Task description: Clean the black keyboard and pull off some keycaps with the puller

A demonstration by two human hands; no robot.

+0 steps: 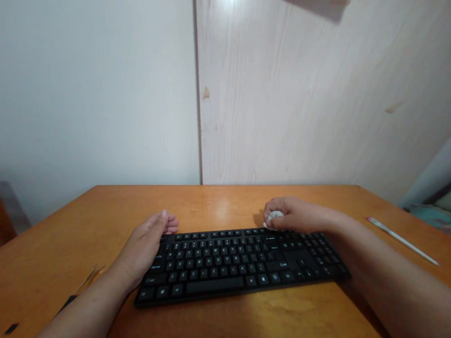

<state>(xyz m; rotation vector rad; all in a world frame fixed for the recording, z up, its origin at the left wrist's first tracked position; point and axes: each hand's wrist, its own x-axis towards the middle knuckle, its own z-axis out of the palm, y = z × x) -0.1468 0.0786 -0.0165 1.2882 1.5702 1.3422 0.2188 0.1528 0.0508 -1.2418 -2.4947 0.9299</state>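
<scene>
A black computer keyboard [215, 286] lies flat on the wooden table, its long side facing me. Against its left end rests my left hand [149, 242], palm turned inward and fingers stretched out past the back left corner, with nothing held in them. My right hand [287, 214] is closed around a white crumpled wad [274, 216], which looks like tissue or cloth. That wad touches the keyboard's back edge, right of the middle, near the top row of keys. My right forearm covers part of the number pad.
On the right of the table [222, 325] lies a thin white brush [405, 241] with a reddish end. Partly behind my left forearm is a dark object [68, 302] near thin golden strands [91, 276]. A small black piece [11, 329] lies farther left. A wall and pale panel [283, 107] stand behind.
</scene>
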